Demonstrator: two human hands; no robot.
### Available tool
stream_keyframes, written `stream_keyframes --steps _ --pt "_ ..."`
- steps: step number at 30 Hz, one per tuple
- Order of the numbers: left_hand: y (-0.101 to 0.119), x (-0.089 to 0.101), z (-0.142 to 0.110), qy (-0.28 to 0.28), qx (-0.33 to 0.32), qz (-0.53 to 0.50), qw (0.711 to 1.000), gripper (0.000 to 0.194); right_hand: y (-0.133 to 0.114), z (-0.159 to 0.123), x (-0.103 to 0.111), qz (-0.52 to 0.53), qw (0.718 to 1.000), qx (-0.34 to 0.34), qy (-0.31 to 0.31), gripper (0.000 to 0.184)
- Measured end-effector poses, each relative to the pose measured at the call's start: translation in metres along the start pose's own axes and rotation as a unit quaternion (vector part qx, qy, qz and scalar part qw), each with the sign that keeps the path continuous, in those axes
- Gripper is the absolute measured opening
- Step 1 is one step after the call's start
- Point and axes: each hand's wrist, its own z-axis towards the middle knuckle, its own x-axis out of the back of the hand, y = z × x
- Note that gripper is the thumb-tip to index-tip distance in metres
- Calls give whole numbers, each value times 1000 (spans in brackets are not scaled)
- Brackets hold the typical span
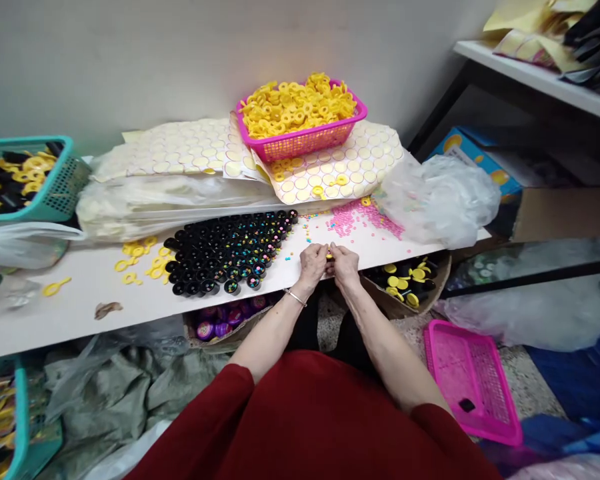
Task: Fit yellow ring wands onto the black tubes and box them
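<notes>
My left hand (313, 264) and my right hand (345, 265) meet at the front edge of the white table (80, 303), fingers pinched together on a small yellow piece (329, 255) between them. Just left of the hands lies a dense cluster of small black cups (230, 250), many with coloured beads inside. Loose pink beads (363, 219) are scattered on the table behind my right hand. A pink basket (300, 137) heaped with yellow rings (295, 103) stands further back.
Yellow rings (140, 260) lie loose left of the cups. A teal basket (30, 177) with black and yellow parts sits at far left. Below the table are a box of capped pieces (410, 277), an empty pink basket (473, 380) and plastic bags (440, 197).
</notes>
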Motion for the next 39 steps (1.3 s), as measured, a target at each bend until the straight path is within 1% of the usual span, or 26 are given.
stream_keyframes --steps 3,8,10,12,14,18,20,23,26,28,31,33,35,37,39 --pt "-4 -1 1 -4 -7 -21 1000 29 3 2 1 16 1000 2 5 25" --pt "-3 -3 4 -20 3 -37 999 25 6 5 0 14 999 37 19 22" --pt "-2 -3 4 -23 6 -33 999 27 6 5 0 17 999 26 14 22" --pt "-3 -3 4 -22 7 -33 999 29 5 3 2 23 1000 5 -2 25" --pt "-5 -1 4 -30 5 -43 999 32 3 1 5 34 999 -12 -25 31" --pt "-7 7 5 -68 -4 -66 995 37 -1 -2 16 76 993 -25 -85 43" --pt "-8 13 5 -82 -16 -73 994 36 -1 -4 23 94 990 -26 -98 45" --pt "-9 20 5 -96 -40 -69 992 26 3 -6 32 128 988 -16 -87 46" --pt "-8 21 5 -127 -50 -46 990 34 8 -6 38 148 987 0 -63 38" --pt "-6 18 5 -156 -53 -41 986 31 11 -6 38 140 988 9 -57 33" --pt "-1 13 4 -178 -66 -24 982 14 12 -5 36 117 991 29 -59 34" --pt "1 11 2 -168 -85 4 982 7 14 -4 34 92 993 49 -61 37" --pt "1 10 0 -157 -106 28 981 6 17 -3 34 62 994 67 -63 37" --pt "0 11 -1 -152 -119 42 980 7 22 -3 37 36 994 80 -60 33" --pt "-2 12 -1 -144 -126 50 980 7 25 -4 42 9 993 106 -42 27"
